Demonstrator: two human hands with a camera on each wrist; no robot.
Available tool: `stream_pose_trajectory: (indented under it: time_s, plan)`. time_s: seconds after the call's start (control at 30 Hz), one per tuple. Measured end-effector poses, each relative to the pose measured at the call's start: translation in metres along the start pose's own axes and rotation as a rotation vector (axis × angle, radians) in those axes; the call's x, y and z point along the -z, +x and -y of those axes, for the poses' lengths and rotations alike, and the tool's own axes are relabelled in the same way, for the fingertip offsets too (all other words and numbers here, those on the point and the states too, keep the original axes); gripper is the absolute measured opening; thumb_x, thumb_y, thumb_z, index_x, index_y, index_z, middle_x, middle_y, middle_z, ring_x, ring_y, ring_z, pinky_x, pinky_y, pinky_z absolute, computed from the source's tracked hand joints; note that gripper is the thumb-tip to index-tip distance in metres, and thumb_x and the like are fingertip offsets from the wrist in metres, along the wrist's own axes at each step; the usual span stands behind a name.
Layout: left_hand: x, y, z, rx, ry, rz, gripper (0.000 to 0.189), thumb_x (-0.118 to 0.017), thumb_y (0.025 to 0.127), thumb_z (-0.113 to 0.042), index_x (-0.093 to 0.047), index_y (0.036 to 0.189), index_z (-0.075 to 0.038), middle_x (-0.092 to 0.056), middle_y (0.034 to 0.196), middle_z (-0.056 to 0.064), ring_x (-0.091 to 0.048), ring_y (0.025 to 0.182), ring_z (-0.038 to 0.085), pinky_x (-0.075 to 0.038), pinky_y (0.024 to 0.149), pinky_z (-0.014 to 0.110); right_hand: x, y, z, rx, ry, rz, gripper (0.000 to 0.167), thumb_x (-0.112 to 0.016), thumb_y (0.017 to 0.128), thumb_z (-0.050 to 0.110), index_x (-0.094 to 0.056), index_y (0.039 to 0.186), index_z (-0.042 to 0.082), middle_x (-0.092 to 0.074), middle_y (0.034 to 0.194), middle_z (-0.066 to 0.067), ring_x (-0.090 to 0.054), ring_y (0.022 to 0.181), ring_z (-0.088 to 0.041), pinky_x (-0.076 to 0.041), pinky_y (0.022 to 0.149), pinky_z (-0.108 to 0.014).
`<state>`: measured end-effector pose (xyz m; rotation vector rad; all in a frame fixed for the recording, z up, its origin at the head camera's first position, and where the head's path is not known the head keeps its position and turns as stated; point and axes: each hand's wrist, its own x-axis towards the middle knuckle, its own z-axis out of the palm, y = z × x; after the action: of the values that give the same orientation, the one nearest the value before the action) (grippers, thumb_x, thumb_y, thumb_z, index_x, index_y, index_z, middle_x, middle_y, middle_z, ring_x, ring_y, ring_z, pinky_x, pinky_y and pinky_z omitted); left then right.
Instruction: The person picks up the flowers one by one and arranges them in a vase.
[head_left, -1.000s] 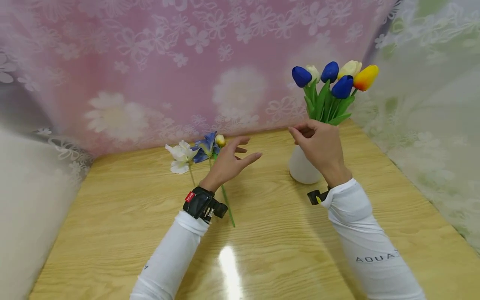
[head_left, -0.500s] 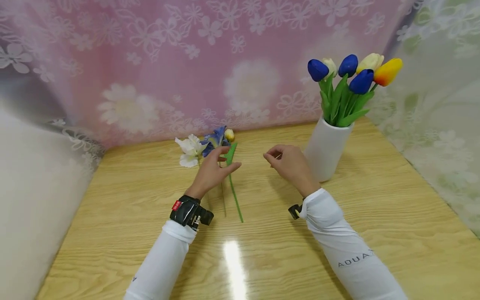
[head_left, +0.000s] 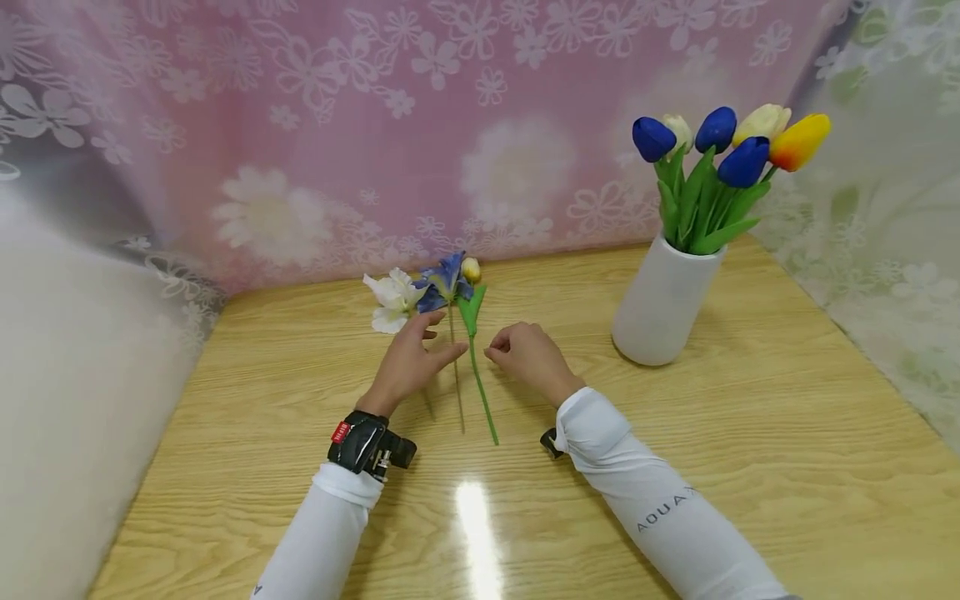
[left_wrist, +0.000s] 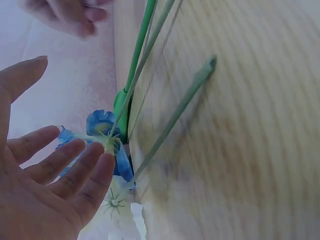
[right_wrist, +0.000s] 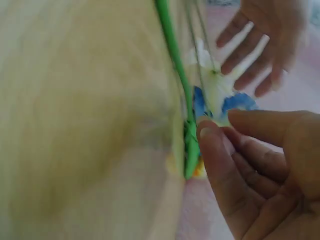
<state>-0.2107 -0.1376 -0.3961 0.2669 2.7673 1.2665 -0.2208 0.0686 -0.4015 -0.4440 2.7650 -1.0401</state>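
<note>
1. A tulip [head_left: 470, 315] is laid left of the vase [head_left: 663, 308].
2. The left hand [head_left: 407, 362] is held near the tulip, fingers released.
3. The right hand [head_left: 531, 358] is held alongside, fingers loosely curled, seemingly released.

pink cloth [head_left: 420, 150] with white flower prints at back. wood-grain table [head_left: 225, 483], bright streak of light [head_left: 478, 533] on it. pale green-patterned cloth [head_left: 885, 242] at right.

"AQUAX" on right sleeve [head_left: 666, 500]

The person's bare right grip [head_left: 528, 357] is moving away from the smooth, tapered white vase [head_left: 663, 304] toward the yellow-budded, green-stemmed tulip [head_left: 470, 311].
</note>
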Motion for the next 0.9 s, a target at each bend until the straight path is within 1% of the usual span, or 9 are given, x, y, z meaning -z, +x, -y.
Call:
stream_pose_trajectory:
  time_s: [0.1,0.2,0.27,0.4,0.5,0.63,0.77,0.87,0.9]
  plan:
    - [0.0,-0.003,0.001,-0.005,-0.009,-0.006,0.071,-0.068,0.088,-0.043,-0.041,0.144,-0.009,-0.041,0.144,0.009,-0.047,0.123,0.03,-0.046,0.092,0.046,-0.009,0.003,0.001,-0.015,-0.008,0.024,0.015,-0.067,0.092,0.018,-0.075,0.089,0.007,-0.069,0.081,0.001,-0.061,0.068,-0.011,-0.052,0.064,-0.029]
    - [0.0,-0.005,0.003,-0.002,-0.017,-0.034,0.071,-0.068,0.088,-0.041,-0.04,0.144,-0.007,-0.041,0.144,0.009,-0.047,0.123,0.03,-0.046,0.093,0.045,-0.016,0.004,0.003,-0.033,-0.001,0.039,0.013,-0.068,0.091,0.017,-0.075,0.087,0.007,-0.068,0.08,0.001,-0.06,0.068,-0.011,-0.051,0.064,-0.028]
    - [0.0,-0.007,0.005,0.0,-0.022,-0.047,0.071,-0.068,0.088,-0.042,-0.04,0.144,-0.007,-0.041,0.144,0.008,-0.048,0.122,0.03,-0.046,0.093,0.046,-0.019,0.004,0.006,-0.048,-0.007,0.045,0.014,-0.068,0.09,0.018,-0.074,0.082,0.008,-0.066,0.074,0.003,-0.056,0.063,-0.011,-0.048,0.059,-0.027]
    - [0.001,-0.01,0.007,0.015,-0.021,-0.054,0.071,-0.068,0.088,-0.042,-0.041,0.144,-0.008,-0.041,0.144,0.007,-0.047,0.123,0.029,-0.046,0.093,0.045,-0.026,0.007,0.013,-0.082,-0.047,0.067,0.027,-0.068,0.091,0.021,-0.068,0.068,0.007,-0.053,0.057,0.003,-0.045,0.05,-0.011,-0.037,0.048,-0.025]
    - [-0.001,-0.009,0.006,0.013,-0.013,-0.055,0.07,-0.069,0.088,-0.041,-0.042,0.143,-0.007,-0.042,0.144,0.008,-0.047,0.123,0.03,-0.047,0.092,0.045,-0.029,0.01,0.018,-0.093,-0.082,0.087,0.03,-0.066,0.092,0.021,-0.062,0.066,0.006,-0.049,0.055,0.002,-0.042,0.047,-0.011,-0.034,0.045,-0.025]
    - [-0.003,-0.011,0.008,0.014,-0.02,-0.072,0.068,-0.069,0.088,-0.039,-0.044,0.141,-0.004,-0.044,0.141,0.011,-0.048,0.121,0.032,-0.047,0.092,0.046,-0.031,0.014,0.022,-0.096,-0.104,0.112,0.027,-0.064,0.093,0.014,-0.06,0.067,0.005,-0.049,0.056,0.001,-0.043,0.047,-0.011,-0.035,0.045,-0.024]
    - [-0.003,-0.013,0.008,0.014,-0.018,-0.078,0.068,-0.069,0.088,-0.042,-0.046,0.141,-0.006,-0.044,0.14,0.011,-0.049,0.121,0.031,-0.047,0.091,0.047,-0.03,0.015,0.023,-0.14,-0.077,0.128,0.041,-0.061,0.093,0.01,-0.049,0.054,0.009,-0.037,0.047,0.002,-0.033,0.04,-0.011,-0.027,0.04,-0.023]
    - [-0.003,-0.014,0.007,-0.006,-0.013,-0.096,0.066,-0.068,0.088,-0.042,-0.047,0.14,-0.007,-0.044,0.14,0.011,-0.049,0.12,0.03,-0.048,0.09,0.046,-0.028,0.015,0.021,-0.143,-0.036,0.117,0.049,-0.058,0.092,0.007,-0.038,0.047,0.013,-0.027,0.043,0.004,-0.025,0.037,-0.01,-0.021,0.037,-0.022]
    - [-0.002,-0.014,0.007,-0.014,-0.014,-0.105,0.064,-0.068,0.088,-0.04,-0.047,0.14,-0.007,-0.044,0.139,0.012,-0.049,0.12,0.031,-0.048,0.09,0.046,-0.028,0.014,0.021,-0.13,-0.023,0.112,0.05,-0.057,0.092,0.006,-0.037,0.046,0.014,-0.026,0.042,0.005,-0.024,0.036,-0.009,-0.02,0.037,-0.021]
